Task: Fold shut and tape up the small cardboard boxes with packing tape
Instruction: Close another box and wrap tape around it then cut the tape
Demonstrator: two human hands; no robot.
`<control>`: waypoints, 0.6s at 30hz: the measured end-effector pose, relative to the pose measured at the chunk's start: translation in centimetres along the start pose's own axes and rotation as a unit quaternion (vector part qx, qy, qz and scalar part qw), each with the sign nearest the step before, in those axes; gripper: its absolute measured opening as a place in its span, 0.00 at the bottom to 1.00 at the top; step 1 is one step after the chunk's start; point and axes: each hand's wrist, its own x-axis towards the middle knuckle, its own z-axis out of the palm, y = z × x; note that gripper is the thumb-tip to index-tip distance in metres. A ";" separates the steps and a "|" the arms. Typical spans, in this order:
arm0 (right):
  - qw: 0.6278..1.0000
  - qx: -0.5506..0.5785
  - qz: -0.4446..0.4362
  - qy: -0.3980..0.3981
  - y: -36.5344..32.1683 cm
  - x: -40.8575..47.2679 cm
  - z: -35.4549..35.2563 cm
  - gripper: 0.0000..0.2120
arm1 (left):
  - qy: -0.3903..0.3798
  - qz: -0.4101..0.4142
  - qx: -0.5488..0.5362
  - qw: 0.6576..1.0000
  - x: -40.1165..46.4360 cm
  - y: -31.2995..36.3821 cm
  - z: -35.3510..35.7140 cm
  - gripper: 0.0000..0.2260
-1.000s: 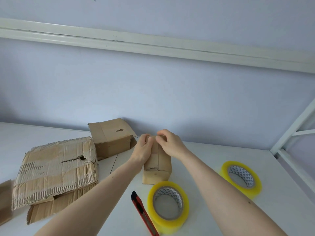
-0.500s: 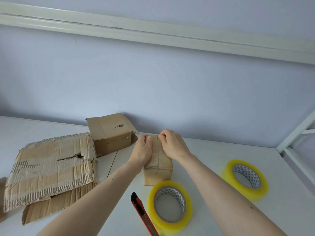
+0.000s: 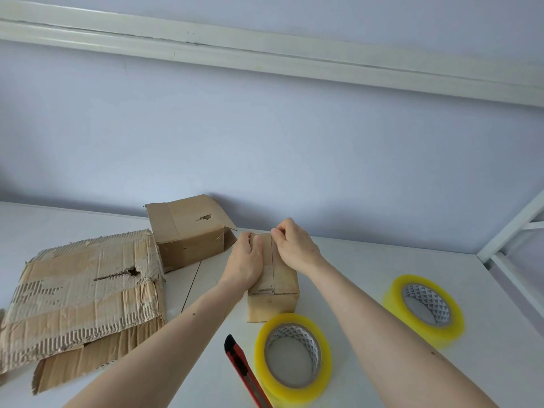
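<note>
1. Small brown cardboard box point(image 3: 276, 287), flaps folded flat, sits on the white table point(image 3: 368, 278) between both hands; contents hidden.
2. Torn flattened corrugated cardboard sheet point(image 3: 82, 295) lies far left; a medium brown cardboard box point(image 3: 188, 231) stands behind, one end flap ajar, interior unseen.
3. Two yellow packing-tape rolls point(image 3: 293, 353) point(image 3: 425, 307) and a red utility knife point(image 3: 244, 375) wait nearby, probably for sealing.
4. Left hand point(image 3: 245, 263) grips the small box's side, steadying it; right hand point(image 3: 294, 245) pinches at its far top edge.
</note>
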 end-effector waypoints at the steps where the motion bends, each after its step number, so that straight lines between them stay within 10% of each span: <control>1: 1.000 0.000 0.009 -0.004 -0.1 0.1 0.1 0.12 | -0.001 0.003 0.001 1.000 0.0 0.0 0.0 0.11; 18: 0.998 0.048 0.029 0.013 0.6 0.1 0.9 0.14 | -0.021 -0.004 -0.040 0.999 0.2 -0.2 0.0 0.12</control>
